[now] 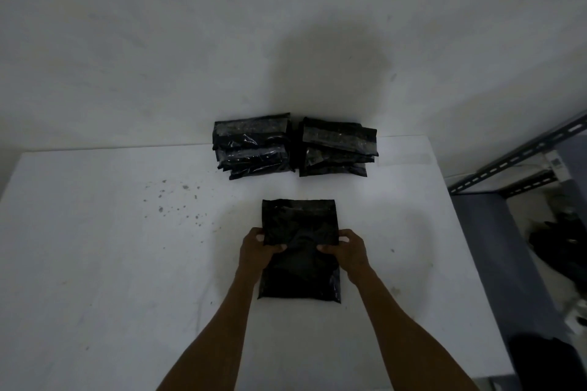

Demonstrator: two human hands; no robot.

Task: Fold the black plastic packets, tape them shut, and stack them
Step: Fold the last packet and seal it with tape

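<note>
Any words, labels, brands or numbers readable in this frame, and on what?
None legible.
Front packet: plain black, no print visible.
Left stack and right stack: shiny tape strips, any print too blurred to read.
White tag on the metal shelf: dark mark, too small to read.

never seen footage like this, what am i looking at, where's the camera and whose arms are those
There is no machine here. This is a single picture from a camera worn on a person's head, looking forward and down, so the arms are that person's own. The left hand and right hand each grip a side edge of a black packet that lies flat on a white table. At the table's far edge sit two piles of folded packets, a left stack and a right stack, side by side. A metal rack shows at the right.
</note>
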